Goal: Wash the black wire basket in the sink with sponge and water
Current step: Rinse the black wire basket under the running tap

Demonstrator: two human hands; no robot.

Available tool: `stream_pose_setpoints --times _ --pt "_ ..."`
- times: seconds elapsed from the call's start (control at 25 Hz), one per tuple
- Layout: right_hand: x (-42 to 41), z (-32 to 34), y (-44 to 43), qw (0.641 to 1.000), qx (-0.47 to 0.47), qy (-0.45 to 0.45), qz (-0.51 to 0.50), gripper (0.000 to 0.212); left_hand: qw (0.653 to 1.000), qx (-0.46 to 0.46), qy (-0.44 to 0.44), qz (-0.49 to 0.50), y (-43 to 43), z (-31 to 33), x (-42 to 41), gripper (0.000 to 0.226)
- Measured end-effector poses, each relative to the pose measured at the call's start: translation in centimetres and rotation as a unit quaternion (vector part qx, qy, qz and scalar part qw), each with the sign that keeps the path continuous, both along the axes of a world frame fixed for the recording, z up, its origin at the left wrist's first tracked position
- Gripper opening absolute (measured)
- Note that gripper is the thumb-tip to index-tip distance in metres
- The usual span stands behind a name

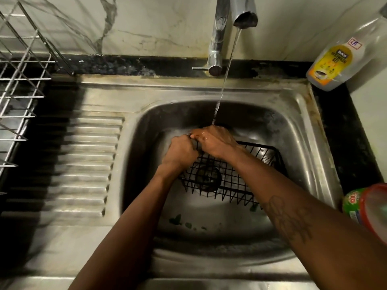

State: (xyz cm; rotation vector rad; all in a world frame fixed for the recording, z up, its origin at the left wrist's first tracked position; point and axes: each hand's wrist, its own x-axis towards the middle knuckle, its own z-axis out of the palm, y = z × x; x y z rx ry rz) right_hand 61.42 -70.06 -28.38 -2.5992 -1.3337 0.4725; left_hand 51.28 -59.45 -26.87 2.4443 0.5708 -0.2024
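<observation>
The black wire basket (234, 181) lies tilted in the steel sink (303, 155), over the drain. My left hand (182, 151) grips the basket's far left corner with curled fingers. My right hand (213, 141) lies over the far rim beside it, fingers bent round the wire, wet. The two hands touch. A thin stream of water (224, 80) falls from the tap (245, 13) onto my right hand. No sponge shows; whether either hand hides one I cannot tell.
A bottle of dishwashing gel (335, 59) stands at the back right on the black counter. A green and red tub (368, 206) sits at the right edge. A metal dish rack (23, 80) stands left, beside the ribbed drainboard (88, 164). Green scraps (176, 219) lie in the sink.
</observation>
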Motion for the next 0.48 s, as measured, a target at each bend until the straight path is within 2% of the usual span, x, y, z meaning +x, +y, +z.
stream_pose_setpoints --times 0.08,0.16,0.24,0.32,0.4,0.48 --pt "0.1 0.1 -0.9 0.998 -0.003 0.057 0.001 0.030 0.997 -0.039 0.021 0.063 0.1 0.2 0.0 0.025" --pt "1.8 0.4 -3.6 0.992 -0.024 0.119 -0.037 0.031 0.989 -0.037 0.062 0.128 0.4 0.2 0.0 0.009" --pt "4.0 0.6 -7.2 0.986 -0.035 0.144 -0.080 0.029 0.985 -0.011 0.092 0.144 0.7 0.3 0.0 0.017" --pt "5.1 0.4 -8.9 0.986 -0.036 0.135 -0.094 0.030 0.986 -0.018 0.089 0.138 0.6 0.6 0.1 0.014" --pt "4.3 -0.2 -6.6 0.984 -0.039 0.146 -0.092 0.032 0.986 -0.039 0.078 0.140 0.3 0.4 0.2 0.009" --pt "2.2 -0.5 -2.4 0.984 -0.026 0.168 -0.054 0.031 0.984 -0.065 0.083 0.145 0.6 0.6 0.0 0.016"
